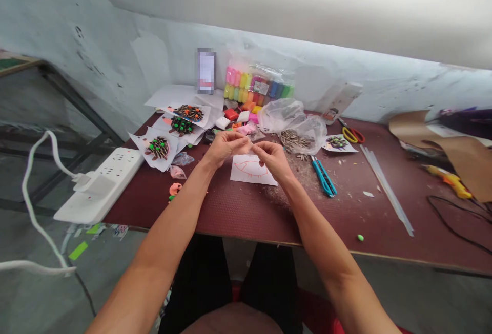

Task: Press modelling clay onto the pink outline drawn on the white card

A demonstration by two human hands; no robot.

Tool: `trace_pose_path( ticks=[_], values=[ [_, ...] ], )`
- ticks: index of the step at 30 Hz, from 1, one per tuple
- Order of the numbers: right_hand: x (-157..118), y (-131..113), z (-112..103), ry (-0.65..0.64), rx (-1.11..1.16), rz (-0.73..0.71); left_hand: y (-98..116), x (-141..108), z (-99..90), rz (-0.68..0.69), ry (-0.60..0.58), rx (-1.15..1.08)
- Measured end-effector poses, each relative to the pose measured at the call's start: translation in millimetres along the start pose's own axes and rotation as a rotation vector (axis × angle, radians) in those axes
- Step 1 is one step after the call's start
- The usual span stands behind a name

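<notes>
My left hand (228, 147) and my right hand (272, 159) meet above the middle of the table, thumbs and fingers pinched close together. Something small and pale shows between the fingertips; its kind is too small to tell. Just below them lies a white card (251, 171) with an animal outline drawn in orange-red, partly covered by the right hand. Behind the hands are soft lumps of coloured clay (231, 114) and an open plastic bag (302, 139) of brown, seed-like pieces. A teal box cutter (324, 176) lies to the right of my right hand.
Finished-looking spiky hedgehog cards (157, 148) lie at the left, beside a white power strip (103, 185). Packs of coloured clay (259, 85) lean against the wall. Scissors (351, 135), clear glue sticks (386, 190) and a yellow glue gun (449, 180) lie at the right.
</notes>
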State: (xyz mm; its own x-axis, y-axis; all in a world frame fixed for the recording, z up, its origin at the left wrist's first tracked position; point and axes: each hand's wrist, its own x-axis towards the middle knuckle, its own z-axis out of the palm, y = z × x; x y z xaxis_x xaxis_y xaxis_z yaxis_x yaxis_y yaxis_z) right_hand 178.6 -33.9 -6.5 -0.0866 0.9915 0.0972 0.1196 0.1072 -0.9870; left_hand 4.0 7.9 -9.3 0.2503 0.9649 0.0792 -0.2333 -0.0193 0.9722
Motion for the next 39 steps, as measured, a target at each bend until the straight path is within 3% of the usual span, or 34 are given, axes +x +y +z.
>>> trace_pose_path(
  ticks=[12,20,33,39],
  values=[
    [0.8,2.1,-4.1,0.025,-0.094,-0.012,-1.5,-1.4,-2.6,-0.014,-0.158,0.093],
    [1.8,0.8,-7.4,-0.088,-0.026,0.008,1.6,-0.9,-3.5,0.017,-0.104,0.101],
    [2.5,0.4,-8.4,-0.037,-0.061,0.036,3.8,-3.2,-1.4,-0.026,-0.198,0.074],
    [1.7,2.2,-10.3,-0.081,-0.169,0.013,3.6,-4.5,2.6,-0.014,-0.165,0.127]
  ],
)
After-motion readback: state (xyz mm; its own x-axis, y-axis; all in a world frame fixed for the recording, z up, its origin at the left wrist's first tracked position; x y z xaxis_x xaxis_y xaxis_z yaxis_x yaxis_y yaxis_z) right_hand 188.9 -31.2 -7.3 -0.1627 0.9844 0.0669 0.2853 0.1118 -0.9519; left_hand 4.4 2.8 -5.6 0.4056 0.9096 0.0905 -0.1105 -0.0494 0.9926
